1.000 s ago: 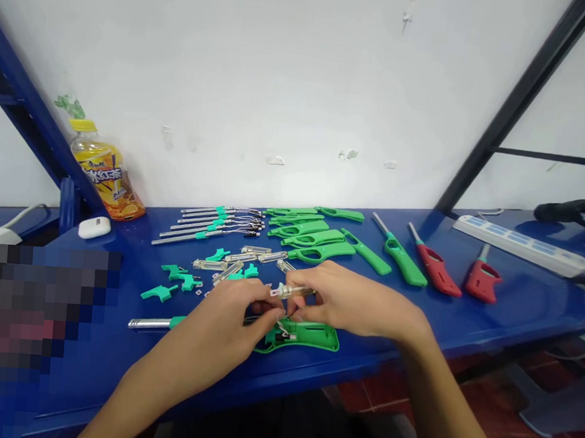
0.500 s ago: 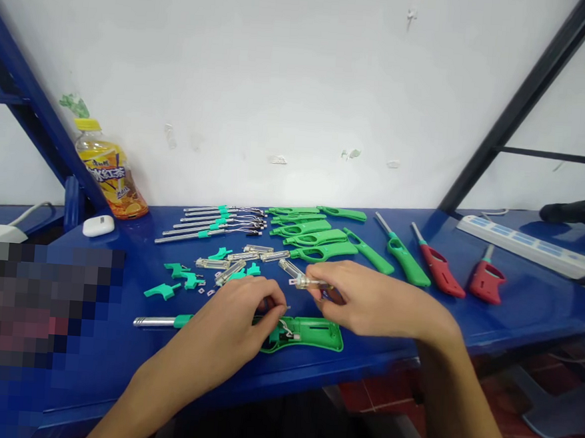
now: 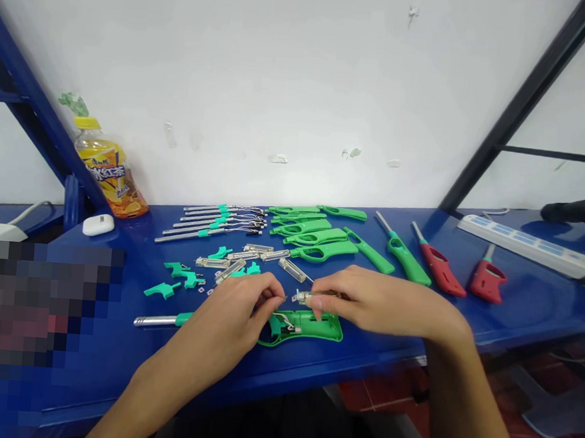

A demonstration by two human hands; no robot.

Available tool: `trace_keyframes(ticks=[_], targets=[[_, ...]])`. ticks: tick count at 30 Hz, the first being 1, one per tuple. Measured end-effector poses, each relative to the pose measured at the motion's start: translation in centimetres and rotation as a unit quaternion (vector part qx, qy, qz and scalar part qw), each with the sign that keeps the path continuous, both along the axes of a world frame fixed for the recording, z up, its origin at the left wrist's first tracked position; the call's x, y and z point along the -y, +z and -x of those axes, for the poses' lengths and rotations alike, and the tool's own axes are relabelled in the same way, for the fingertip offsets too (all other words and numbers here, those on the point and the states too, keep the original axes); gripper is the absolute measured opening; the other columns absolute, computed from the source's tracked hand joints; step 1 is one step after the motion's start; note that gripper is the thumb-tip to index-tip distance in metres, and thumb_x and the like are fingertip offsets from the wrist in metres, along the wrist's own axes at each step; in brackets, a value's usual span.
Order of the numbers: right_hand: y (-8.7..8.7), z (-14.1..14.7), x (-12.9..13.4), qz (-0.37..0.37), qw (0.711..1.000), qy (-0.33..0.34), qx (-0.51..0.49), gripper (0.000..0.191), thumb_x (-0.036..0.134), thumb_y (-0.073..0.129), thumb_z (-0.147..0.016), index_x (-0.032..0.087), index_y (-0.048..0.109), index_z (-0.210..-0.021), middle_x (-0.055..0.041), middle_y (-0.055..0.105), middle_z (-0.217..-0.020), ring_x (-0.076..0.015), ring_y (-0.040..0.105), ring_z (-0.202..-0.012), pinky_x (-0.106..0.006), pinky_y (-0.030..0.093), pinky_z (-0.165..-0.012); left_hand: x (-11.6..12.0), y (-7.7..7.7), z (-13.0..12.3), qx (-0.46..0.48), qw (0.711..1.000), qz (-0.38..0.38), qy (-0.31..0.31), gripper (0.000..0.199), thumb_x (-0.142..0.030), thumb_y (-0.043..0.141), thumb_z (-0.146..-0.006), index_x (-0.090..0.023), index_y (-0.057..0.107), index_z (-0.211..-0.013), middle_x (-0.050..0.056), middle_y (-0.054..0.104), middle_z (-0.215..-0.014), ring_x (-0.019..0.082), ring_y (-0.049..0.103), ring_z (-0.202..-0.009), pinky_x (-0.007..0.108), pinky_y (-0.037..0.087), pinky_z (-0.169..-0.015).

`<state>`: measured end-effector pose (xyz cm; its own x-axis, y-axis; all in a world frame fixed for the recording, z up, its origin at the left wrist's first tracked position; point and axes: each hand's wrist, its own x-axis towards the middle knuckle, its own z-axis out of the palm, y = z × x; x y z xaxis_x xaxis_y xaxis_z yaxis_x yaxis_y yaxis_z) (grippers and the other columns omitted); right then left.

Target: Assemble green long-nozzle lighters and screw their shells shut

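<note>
Right hand point(image 3: 374, 301) gripping clear plastic tube point(image 3: 301, 298), left hand point(image 3: 239, 309) pinched, contents too small to tell, hollow curved green shell point(image 3: 323, 328) beneath, glossy blue surface point(image 3: 139, 262)

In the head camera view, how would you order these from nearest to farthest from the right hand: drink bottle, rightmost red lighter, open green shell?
From the right hand:
1. Open green shell: just below its fingertips.
2. Rightmost red lighter: off to the right.
3. Drink bottle: far left, by the wall.
</note>
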<state>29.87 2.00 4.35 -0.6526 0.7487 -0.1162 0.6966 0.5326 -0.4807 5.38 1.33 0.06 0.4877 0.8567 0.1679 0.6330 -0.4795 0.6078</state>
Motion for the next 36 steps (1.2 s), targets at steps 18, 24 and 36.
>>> trace_keyframes(ticks=[18, 24, 36], targets=[[-0.12, 0.38, -0.11, 0.012, 1.000, 0.018, -0.005, 0.039, 0.040, 0.050, -0.109, 0.020, 0.059, -0.077, 0.0049, 0.054, -0.067, -0.0115, 0.049, -0.062, -0.028, 0.033, -0.063, -0.10, -0.14, 0.05, -0.018, 1.000, -0.010, -0.016, 0.016, -0.022, 0.054, -0.103, -0.027, 0.067, -0.095, -0.006, 0.069, -0.084, 0.018, 0.062, -0.079, 0.030, 0.040, -0.073], [-0.04, 0.42, -0.02, 0.016, 1.000, 0.012, -0.004, 0.039, 0.039, 0.050, -0.108, 0.019, 0.059, -0.076, 0.0046, 0.055, -0.067, -0.0112, 0.048, -0.061, -0.028, 0.032, -0.062, 0.03, -0.06, 0.11, -0.012, 1.000, -0.011, -0.019, 0.016, -0.023, 0.054, -0.104, -0.027, 0.066, -0.095, -0.006, 0.067, -0.084, 0.017, 0.061, -0.080, 0.030, 0.039, -0.073], [-0.09, 0.37, -0.04, 0.019, 1.000, 0.005, 0.002, 0.041, 0.042, 0.050, -0.108, 0.020, 0.062, -0.076, 0.0044, 0.055, -0.064, -0.0115, 0.048, -0.059, -0.028, 0.031, -0.060, 0.25, 0.11, -0.01, -0.009, 1.000, -0.007, -0.022, 0.016, -0.020, 0.054, -0.104, -0.027, 0.065, -0.095, -0.006, 0.066, -0.083, 0.017, 0.059, -0.077, 0.030, 0.039, -0.071]])
